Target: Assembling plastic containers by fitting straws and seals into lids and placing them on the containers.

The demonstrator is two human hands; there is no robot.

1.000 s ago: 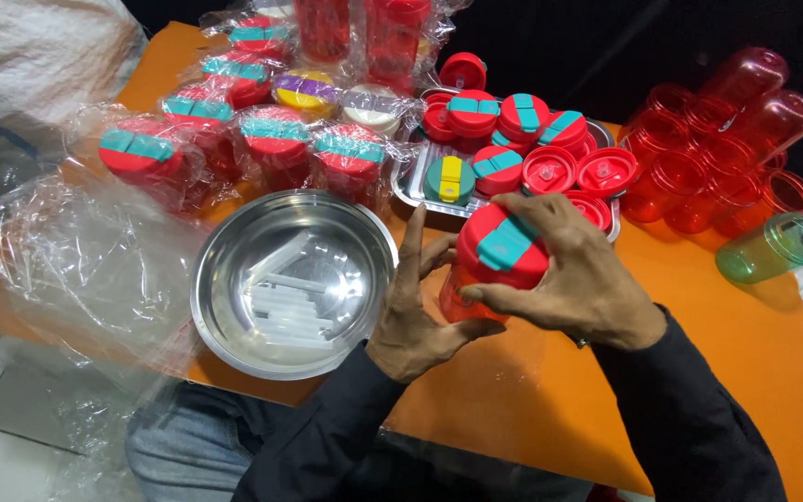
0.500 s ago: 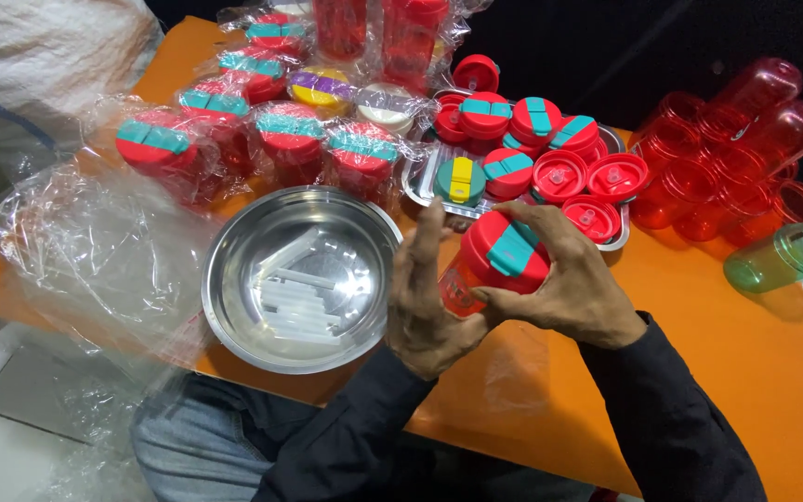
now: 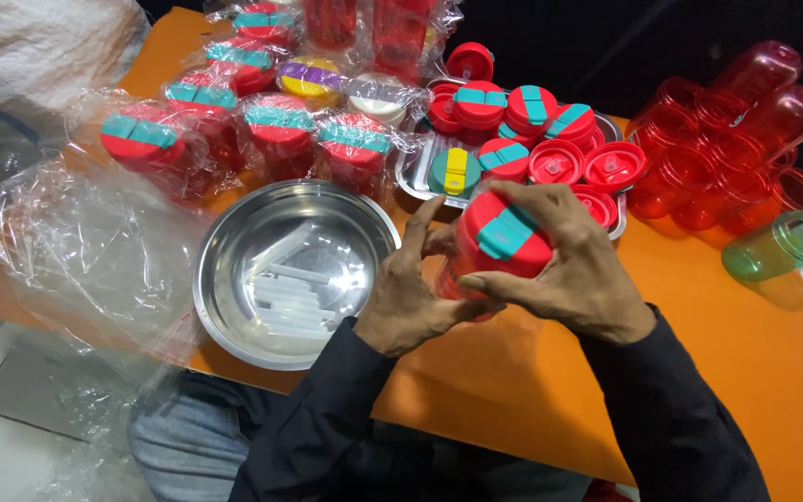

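Both hands' grip — red tumbler (image 3: 499, 244) clasped between them.

Both hands grip one red tumbler (image 3: 476, 270) near the desk's (image 3: 745, 353) front edge: the left hand (image 3: 411, 297) wraps its body, the right hand (image 3: 569, 270) curls over its red lid (image 3: 504, 232). Just left sits a steel bowl (image 3: 290, 270) of white straws (image 3: 295, 288).

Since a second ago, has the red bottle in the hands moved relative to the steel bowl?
No. The red bottle sits just right of the steel bowl rim, as before; the head camera shifted, not the bottle.
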